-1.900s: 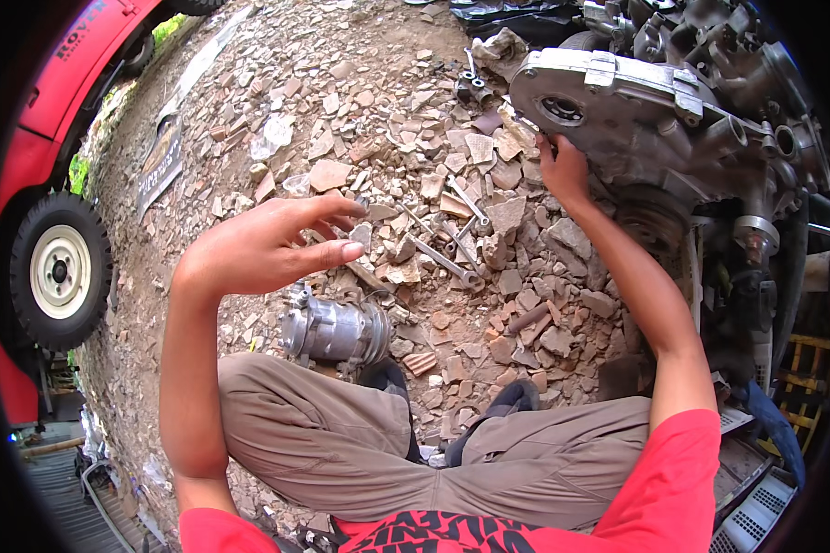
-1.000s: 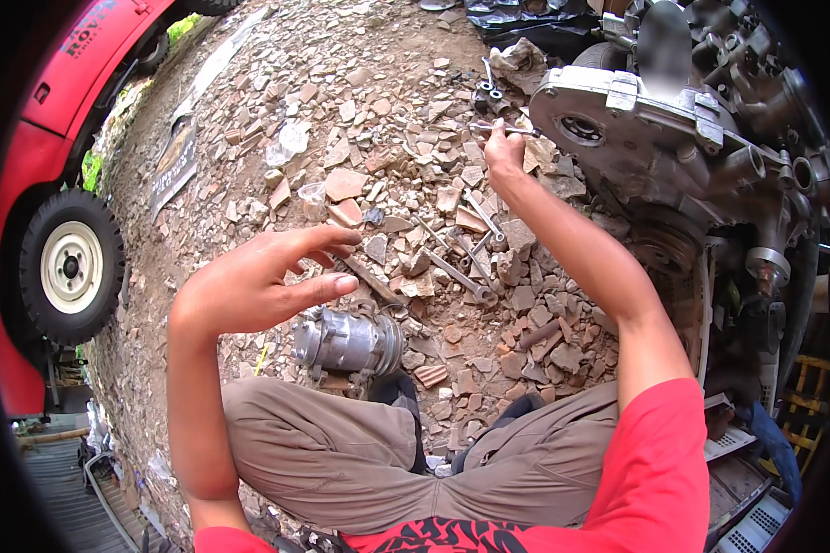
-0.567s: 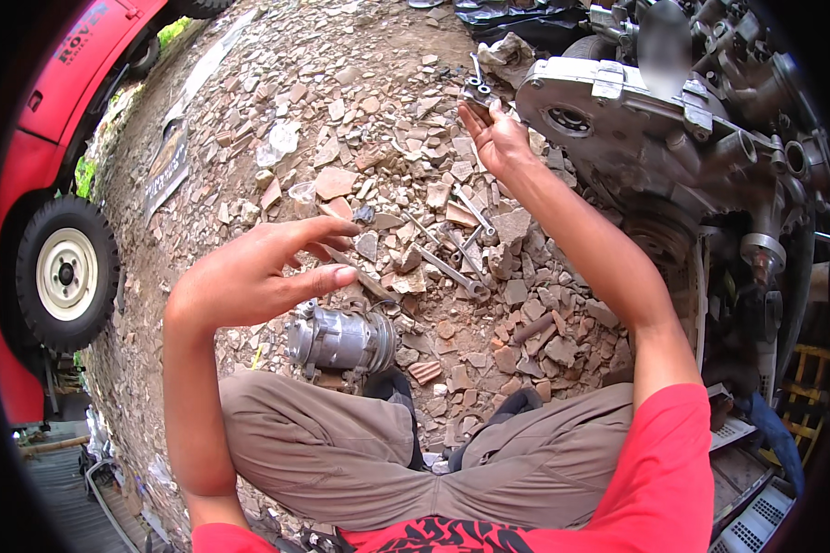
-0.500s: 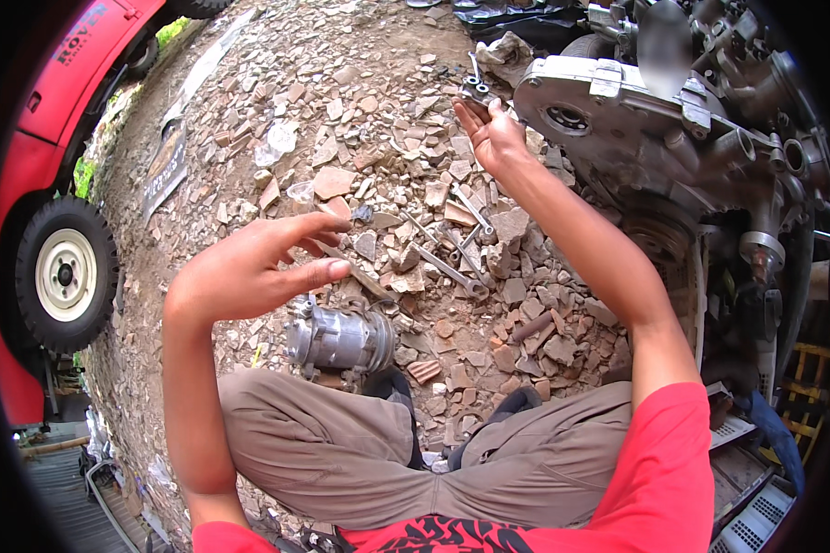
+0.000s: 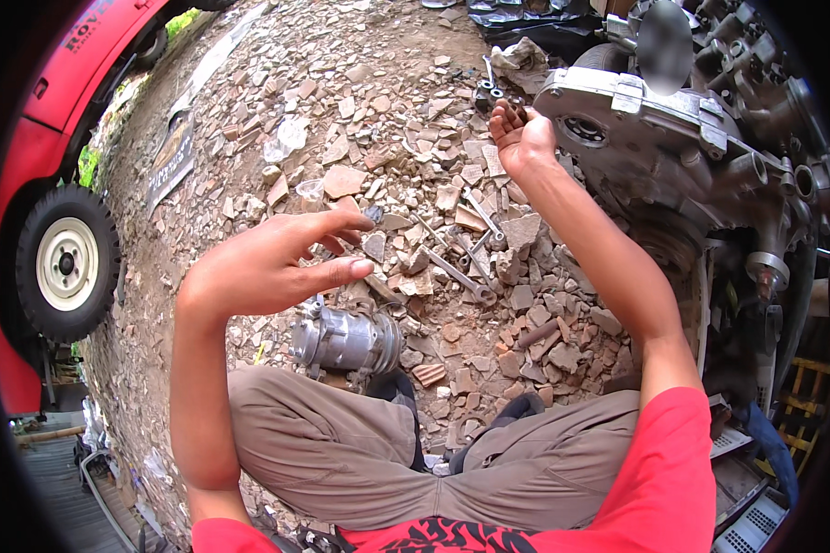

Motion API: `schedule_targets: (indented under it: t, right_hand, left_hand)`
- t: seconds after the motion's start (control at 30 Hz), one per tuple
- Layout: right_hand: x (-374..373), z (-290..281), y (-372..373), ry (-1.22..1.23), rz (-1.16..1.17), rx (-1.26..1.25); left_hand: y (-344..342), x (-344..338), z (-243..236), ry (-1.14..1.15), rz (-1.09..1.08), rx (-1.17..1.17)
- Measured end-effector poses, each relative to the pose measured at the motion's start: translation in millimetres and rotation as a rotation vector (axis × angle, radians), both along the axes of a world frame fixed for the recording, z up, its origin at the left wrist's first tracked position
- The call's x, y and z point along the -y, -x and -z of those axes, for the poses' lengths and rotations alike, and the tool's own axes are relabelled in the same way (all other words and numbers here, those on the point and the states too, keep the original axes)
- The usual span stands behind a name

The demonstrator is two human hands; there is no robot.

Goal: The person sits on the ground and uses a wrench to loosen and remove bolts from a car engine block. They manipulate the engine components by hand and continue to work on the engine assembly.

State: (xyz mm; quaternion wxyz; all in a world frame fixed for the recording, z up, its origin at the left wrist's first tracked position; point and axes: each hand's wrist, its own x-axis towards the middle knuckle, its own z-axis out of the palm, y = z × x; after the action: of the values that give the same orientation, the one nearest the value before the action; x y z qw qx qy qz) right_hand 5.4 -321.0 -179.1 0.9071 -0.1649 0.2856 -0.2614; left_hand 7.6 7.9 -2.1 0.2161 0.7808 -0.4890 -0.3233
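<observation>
My left hand [image 5: 286, 253] is open, fingers loosely bent, above a silver cylindrical compressor with a pulley [image 5: 341, 339]. My right hand [image 5: 526, 143] is turned palm up beside the engine's timing cover [image 5: 644, 109], fingers curled round a small dark item that I cannot make out. Just past those fingers lie small metal parts and a wrench [image 5: 490, 83]. Several silver wrenches [image 5: 456, 272] lie on the broken tile and stone rubble between my hands.
A red vehicle [image 5: 55, 83] with a cream-rimmed wheel [image 5: 66, 263] stands at left. The large engine fills the upper right. Black plastic sheeting [image 5: 512, 20] lies at top, a yellow crate [image 5: 807, 396] and blue cloth [image 5: 770, 438] at right. My crossed legs are along the bottom.
My right hand has moved from the engine's edge to the small parts, held a thin tool on the way, opened, then curled its fingers palm up. My left hand still hovers, open.
</observation>
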Motion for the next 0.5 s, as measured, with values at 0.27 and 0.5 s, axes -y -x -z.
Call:
schedule_targets:
  t: [0.27, 0.5]
  right_hand:
    - [-3, -7, 11, 0.106, 0.038, -0.054]
    - [-2, 7, 35, 0.493, -0.027, -0.093]
  left_hand:
    - [-4, 1, -1, -0.11, -0.029, -0.039]
    - [-8, 3, 3, -0.024, -0.016, -0.015]
